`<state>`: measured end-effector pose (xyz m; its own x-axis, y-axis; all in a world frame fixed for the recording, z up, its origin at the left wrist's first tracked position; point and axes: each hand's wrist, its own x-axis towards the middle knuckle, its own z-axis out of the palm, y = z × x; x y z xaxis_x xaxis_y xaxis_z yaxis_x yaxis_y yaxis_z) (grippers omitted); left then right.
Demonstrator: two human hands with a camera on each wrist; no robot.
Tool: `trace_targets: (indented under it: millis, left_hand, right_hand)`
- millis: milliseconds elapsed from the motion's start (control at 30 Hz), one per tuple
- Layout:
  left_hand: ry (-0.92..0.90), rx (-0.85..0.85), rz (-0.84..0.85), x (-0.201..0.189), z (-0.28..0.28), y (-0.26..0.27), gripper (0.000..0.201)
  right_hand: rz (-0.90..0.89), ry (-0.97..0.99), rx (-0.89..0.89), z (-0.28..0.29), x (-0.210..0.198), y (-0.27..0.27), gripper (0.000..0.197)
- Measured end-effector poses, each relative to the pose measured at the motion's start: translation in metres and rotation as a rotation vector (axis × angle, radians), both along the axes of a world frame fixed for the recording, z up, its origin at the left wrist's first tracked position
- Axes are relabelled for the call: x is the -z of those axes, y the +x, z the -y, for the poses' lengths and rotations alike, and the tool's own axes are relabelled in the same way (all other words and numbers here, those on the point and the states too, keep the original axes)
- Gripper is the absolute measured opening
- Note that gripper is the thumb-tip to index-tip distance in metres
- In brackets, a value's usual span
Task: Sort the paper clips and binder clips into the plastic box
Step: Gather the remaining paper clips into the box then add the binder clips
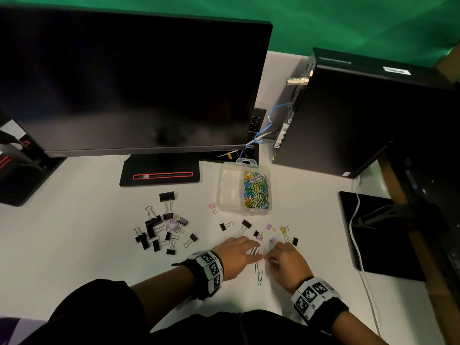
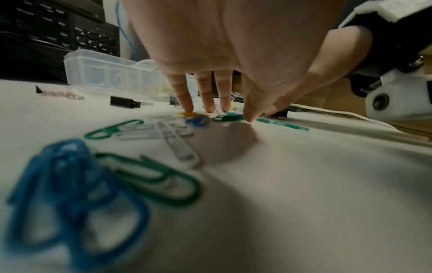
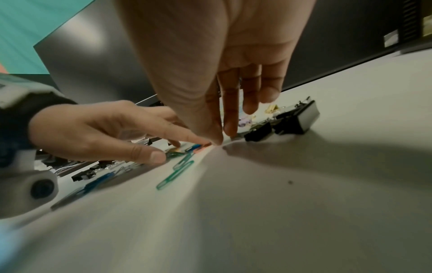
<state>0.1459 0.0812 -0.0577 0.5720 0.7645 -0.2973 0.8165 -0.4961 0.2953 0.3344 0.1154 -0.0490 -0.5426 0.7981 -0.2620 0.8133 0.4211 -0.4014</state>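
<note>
Lying between both hands (image 1: 261, 255): paper clips (image 1: 258, 272).

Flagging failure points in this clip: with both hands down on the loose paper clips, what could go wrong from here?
1. The paper clips lie flat and overlapping under the left hand and right hand; a pick may lift several or none.
2. Binder clips lie close by; one might get swept into the box side holding paper clips.
</note>
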Motion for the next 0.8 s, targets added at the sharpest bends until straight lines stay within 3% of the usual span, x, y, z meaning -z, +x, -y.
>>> trace_targets:
  millis: [233, 300, 400, 567, 800]
  left_hand:
    - [-0.004, -0.054, 0.031, -0.006, 0.004, -0.013, 0.058]
    - [0.078, -0.077, 0.143, -0.001, 0.008, -0.022, 0.051]
    - [0.061, -0.122, 0.247, 0.010, 0.017, -0.038, 0.029]
    - [-0.047, -0.295, 0.255, -0.006, 0.020, -0.051, 0.048]
    - [-0.182, -0.442, 0.133, -0.021, 0.029, -0.082, 0.103]
  right_hand:
    - [-0.030, -0.064, -0.044, 0.009, -0.001, 0.008, 0.023]
    - [-0.039, -0.122, -0.072, 0.012, -0.001, 0.006, 0.032]
    - [-0.069, -0.180, -0.085, 0.013, -0.001, -0.003, 0.042]
    - [-0.131, -0.213, -0.106, 0.005, 0.000, -0.027, 0.038]
    - [-0.213, -0.227, -0.011, -0.008, -0.001, -0.050, 0.039]
